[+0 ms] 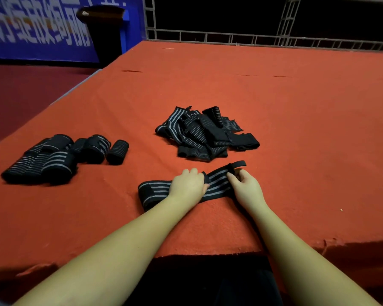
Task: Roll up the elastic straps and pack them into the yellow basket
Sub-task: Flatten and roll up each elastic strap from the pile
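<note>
Both hands down on 1 flat strap (217, 186) on the red table (274, 107): left hand (188, 184) presses it, fingers curled over it; right hand (245, 184) pinches its far end. Loose straps (206, 133) lie beyond the fingers, rolled straps (60, 157) far left.

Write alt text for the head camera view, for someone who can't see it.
Two bare hands, left hand and right hand, hold a black grey-striped elastic strap flat on a red table. Rolled straps lie left; a loose strap pile lies ahead.
</note>
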Available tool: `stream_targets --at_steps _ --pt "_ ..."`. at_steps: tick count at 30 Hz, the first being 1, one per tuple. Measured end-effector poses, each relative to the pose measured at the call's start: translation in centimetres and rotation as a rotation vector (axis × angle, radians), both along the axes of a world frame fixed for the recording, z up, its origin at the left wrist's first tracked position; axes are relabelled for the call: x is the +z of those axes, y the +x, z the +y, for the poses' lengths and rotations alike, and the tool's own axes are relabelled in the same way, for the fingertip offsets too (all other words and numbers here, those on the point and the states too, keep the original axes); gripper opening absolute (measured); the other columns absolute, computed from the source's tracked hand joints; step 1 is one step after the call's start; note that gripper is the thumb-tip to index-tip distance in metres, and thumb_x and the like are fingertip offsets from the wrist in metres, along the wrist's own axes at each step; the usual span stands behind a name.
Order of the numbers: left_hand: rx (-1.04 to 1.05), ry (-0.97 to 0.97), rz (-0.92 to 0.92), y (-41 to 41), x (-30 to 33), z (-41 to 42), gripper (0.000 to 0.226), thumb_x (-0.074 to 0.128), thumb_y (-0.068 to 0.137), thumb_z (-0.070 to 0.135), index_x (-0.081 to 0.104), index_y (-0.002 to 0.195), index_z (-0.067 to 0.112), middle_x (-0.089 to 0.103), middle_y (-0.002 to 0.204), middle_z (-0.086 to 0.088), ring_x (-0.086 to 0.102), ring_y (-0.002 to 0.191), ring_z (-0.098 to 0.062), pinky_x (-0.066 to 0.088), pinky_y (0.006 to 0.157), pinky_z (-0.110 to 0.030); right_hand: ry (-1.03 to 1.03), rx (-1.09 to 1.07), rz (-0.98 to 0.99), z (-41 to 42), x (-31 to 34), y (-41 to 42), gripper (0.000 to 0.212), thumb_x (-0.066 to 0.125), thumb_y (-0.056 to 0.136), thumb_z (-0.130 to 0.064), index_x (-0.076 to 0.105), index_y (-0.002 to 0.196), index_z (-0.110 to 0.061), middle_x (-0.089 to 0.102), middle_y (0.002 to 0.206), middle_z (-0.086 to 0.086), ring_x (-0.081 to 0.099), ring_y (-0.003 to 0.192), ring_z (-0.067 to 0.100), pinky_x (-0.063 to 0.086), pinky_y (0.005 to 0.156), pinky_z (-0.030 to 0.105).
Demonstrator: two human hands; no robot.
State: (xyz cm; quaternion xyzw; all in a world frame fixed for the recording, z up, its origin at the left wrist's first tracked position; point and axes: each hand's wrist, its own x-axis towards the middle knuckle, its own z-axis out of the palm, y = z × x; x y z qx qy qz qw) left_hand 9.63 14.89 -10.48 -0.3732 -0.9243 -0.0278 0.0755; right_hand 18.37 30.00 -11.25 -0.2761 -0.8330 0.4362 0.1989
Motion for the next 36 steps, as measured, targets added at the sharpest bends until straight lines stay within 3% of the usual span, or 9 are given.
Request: stream_targets --at_steps 7,11,14,16,19,25,28,31,36 --pt "-0.022 0.032 0.023 0.5 0.8 0.6 0.026 0.041 0.099 0.023 0.061 0.113 0.013 0.058 0.115 -0.004 0.056 0.105 -0.029 0.037 0.068 -0.037 0.018 -0.01 -0.014 -0.1 0.1 0.0 0.033 0.055 0.098 -0.034 0.057 0.087 -0.003 0.065 0.083 0.012 0.054 0.073 0.021 0.041 0.066 0.037" --pt "0.221 0.627 -0.381 -0.5 4.0 -1.9 0.014 0.051 0.089 0.022 0.06 0.083 0.015 0.065 0.082 -0.007 0.063 0.078 -0.03 0.045 0.064 -0.033 -0.052 -0.042 0.001 0.8 0.8 0.4 0.028 0.053 0.099 -0.032 0.06 0.096 -0.005 0.068 0.093 0.01 0.061 0.09 0.027 0.044 0.074 0.037" --pt "0.326 1.263 -0.715 -0.9 6.1 -7.0 0.009 0.05 0.091 0.01 0.056 0.086 0.007 0.058 0.057 -0.003 0.06 0.05 -0.022 0.047 0.048 -0.025 -0.096 -0.116 0.059 2.2 1.1 1.3 0.022 0.053 0.098 -0.029 0.06 0.094 -0.009 0.067 0.093 0.008 0.061 0.092 0.026 0.044 0.078 0.038" --pt "0.387 1.527 -0.739 -0.8 6.5 -10.8 0.015 0.048 0.092 0.005 0.053 0.078 0.009 0.051 0.062 -0.002 0.057 0.05 -0.02 0.048 0.045 -0.023 -0.112 -0.164 0.073 3.1 1.2 2.2 0.017 0.053 0.098 -0.029 0.061 0.094 -0.014 0.067 0.093 0.005 0.061 0.091 0.025 0.044 0.077 0.036" --pt "0.505 1.664 -0.656 -0.9 5.4 -15.6 0.018 0.05 0.089 0.009 0.055 0.072 0.013 0.047 0.065 -0.002 0.054 0.046 -0.013 0.046 0.044 -0.021 -0.122 -0.211 0.039 4.0 1.0 3.4 0.022 0.052 0.097 -0.032 0.062 0.092 -0.013 0.066 0.086 0.007 0.062 0.086 0.027 0.047 0.075 0.04" --pt "0.734 1.602 -0.545 -1.1 2.1 -21.9 0.017 0.048 0.088 0.011 0.053 0.071 0.013 0.044 0.062 -0.003 0.054 0.041 -0.01 0.044 0.043 -0.022 -0.083 -0.268 0.035 5.4 0.7 5.2 0.022 0.052 0.096 -0.032 0.065 0.093 -0.014 0.066 0.088 0.007 0.062 0.089 0.029 0.044 0.073 0.037" --pt "0.787 1.324 -0.406 -0.6 0.7 -23.3 0.02 0.053 0.083 0.024 0.056 0.069 0.01 0.054 0.062 -0.007 0.054 0.062 -0.025 0.041 0.063 -0.036 -0.052 -0.283 0.038 5.6 0.7 5.8 0.021 0.052 0.094 -0.032 0.064 0.09 -0.015 0.068 0.087 0.007 0.063 0.087 0.029 0.048 0.076 0.041" --pt "0.777 1.088 -0.336 0.4 -0.1 -23.7 0.025 0.054 0.09 0.022 0.058 0.076 0.001 0.058 0.073 -0.018 0.05 0.073 -0.032 0.033 0.064 -0.04 0.043 -0.298 -0.022 5.5 0.6 6.6 0.02 0.05 0.093 -0.028 0.061 0.086 -0.014 0.066 0.084 0.009 0.059 0.085 0.031 0.044 0.073 0.039" --pt "0.769 0.797 -0.258 0.8 -1.7 -23.6 0.029 0.05 0.085 0.035 0.065 0.078 0.012 0.063 0.099 -0.014 0.051 0.102 -0.038 0.038 0.088 -0.043 0.244 -0.355 -0.26 5.6 -0.8 8.2 0.023 0.043 0.092 -0.033 0.06 0.099 -0.019 0.065 0.099 0.02 0.058 0.091 0.039 0.045 0.075 0.041"
